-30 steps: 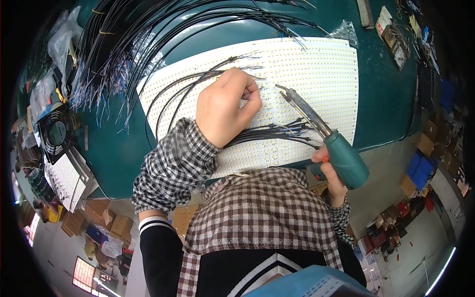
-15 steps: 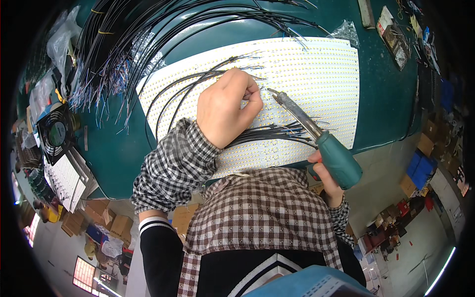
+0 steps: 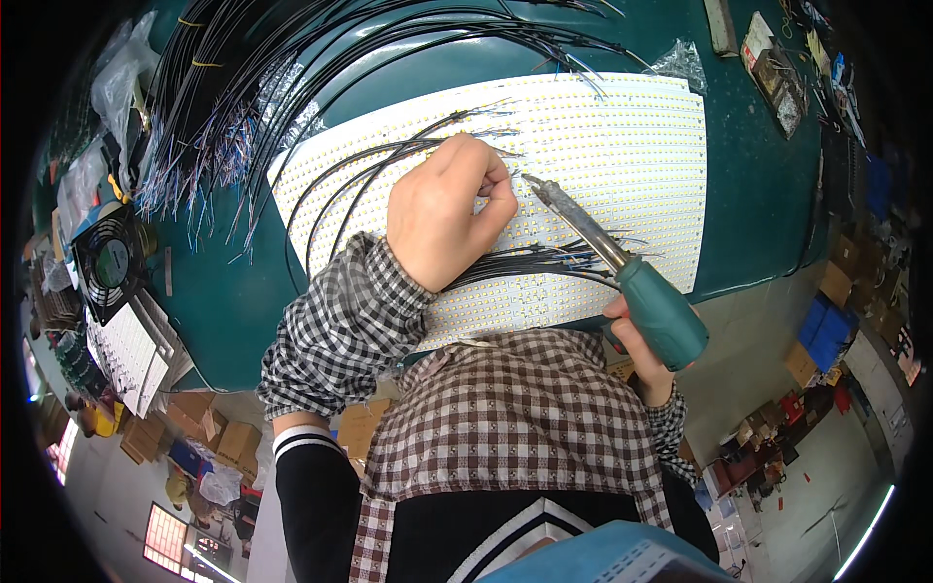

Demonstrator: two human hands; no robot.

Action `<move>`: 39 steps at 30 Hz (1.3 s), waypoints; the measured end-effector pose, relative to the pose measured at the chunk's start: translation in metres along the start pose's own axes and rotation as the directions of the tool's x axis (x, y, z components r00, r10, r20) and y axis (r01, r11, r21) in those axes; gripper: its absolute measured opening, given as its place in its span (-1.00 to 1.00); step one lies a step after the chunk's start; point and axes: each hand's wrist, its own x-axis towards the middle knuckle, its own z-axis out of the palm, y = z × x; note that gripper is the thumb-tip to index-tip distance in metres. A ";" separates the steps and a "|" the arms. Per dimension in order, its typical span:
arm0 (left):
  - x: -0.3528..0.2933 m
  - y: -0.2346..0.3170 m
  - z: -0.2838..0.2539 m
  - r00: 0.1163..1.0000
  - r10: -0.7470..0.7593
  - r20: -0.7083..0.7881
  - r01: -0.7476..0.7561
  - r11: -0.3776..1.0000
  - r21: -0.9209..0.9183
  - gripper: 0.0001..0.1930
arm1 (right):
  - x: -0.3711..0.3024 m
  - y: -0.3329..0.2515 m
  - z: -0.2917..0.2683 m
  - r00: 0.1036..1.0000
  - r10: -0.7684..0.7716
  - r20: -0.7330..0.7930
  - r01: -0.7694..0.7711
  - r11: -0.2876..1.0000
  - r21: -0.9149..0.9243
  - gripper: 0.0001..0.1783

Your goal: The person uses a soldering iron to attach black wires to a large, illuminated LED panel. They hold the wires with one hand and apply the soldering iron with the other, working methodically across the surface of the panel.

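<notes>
Left hand (image 3: 447, 209) pinched shut above board (image 3: 622, 175), contents hidden; right hand (image 3: 645, 352) clamped round iron (image 3: 663, 316). Risk: left-hand burn, if iron slips left.

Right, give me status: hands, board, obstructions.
Left hand pinched over white board, contents hidden. Right hand holding soldering iron, tip close to left hand. Black wires lie across board, crowding left hand.

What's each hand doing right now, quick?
Left hand: closed in a pinch over the white board; whether it grips a wire can't be told.
Right hand: closed, holding the green-handled soldering iron.
</notes>
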 end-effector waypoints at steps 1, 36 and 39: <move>0.000 0.001 0.000 1.000 -0.004 0.000 0.004 1.000 0.000 -0.80 | 0.001 0.001 0.000 1.000 -0.022 0.004 0.022 1.000 -0.012 -0.39; 0.009 0.002 -0.008 0.993 -0.006 0.116 0.010 1.000 -0.029 -0.88 | -0.004 0.003 -0.004 0.999 0.033 -0.030 -0.029 0.991 0.129 -0.42; 0.009 0.003 -0.008 0.994 -0.008 0.106 0.012 0.999 -0.032 -0.85 | -0.005 0.009 -0.005 1.000 -0.002 -0.019 0.003 0.996 0.093 -0.43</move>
